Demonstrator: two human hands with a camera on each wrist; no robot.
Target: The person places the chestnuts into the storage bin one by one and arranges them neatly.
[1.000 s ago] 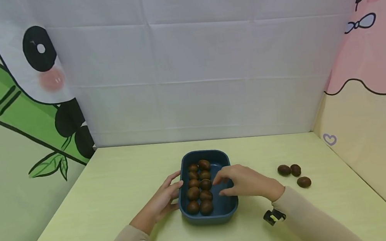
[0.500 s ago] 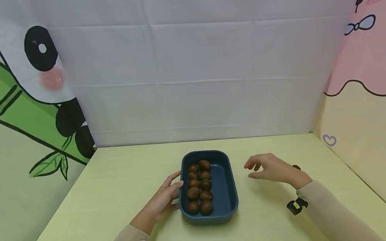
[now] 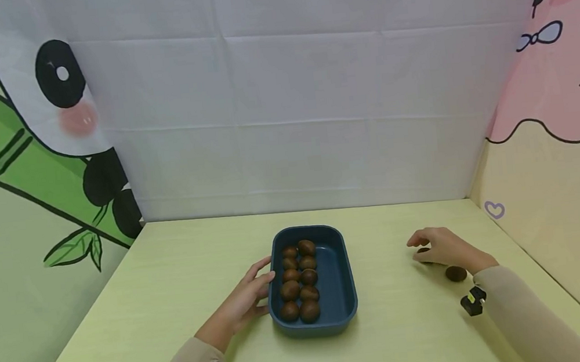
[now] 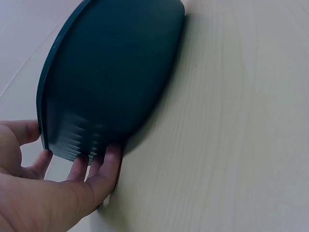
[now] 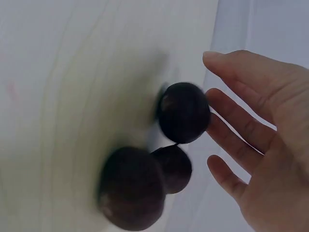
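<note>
A dark blue box (image 3: 337, 278) stands on the table with several glossy brown egg-shaped things (image 3: 290, 290) lined up in two columns along its left side. My left hand (image 3: 246, 296) rests its spread fingertips against the box's left outer wall and rim. Off to the right, my right hand (image 3: 448, 249) reaches over a brown egg-shaped thing (image 5: 183, 112), thumb and fingers spread around it. In the right wrist view the thumb is apart from it, while fingertips overlap its edge. A smaller one (image 5: 174, 169) and a larger one (image 5: 133, 188) lie beside it.
The pale yellow table (image 3: 212, 247) ends at a white sheet (image 3: 307, 144) hung at the back. Painted side walls close in on the left and right, the right wall (image 3: 549, 208) near my right forearm. The box's right half shows its bare floor.
My right hand has moved right, out from over the box to the loose brown egg-shaped things on the table. The left hand and the box have stayed in place.
</note>
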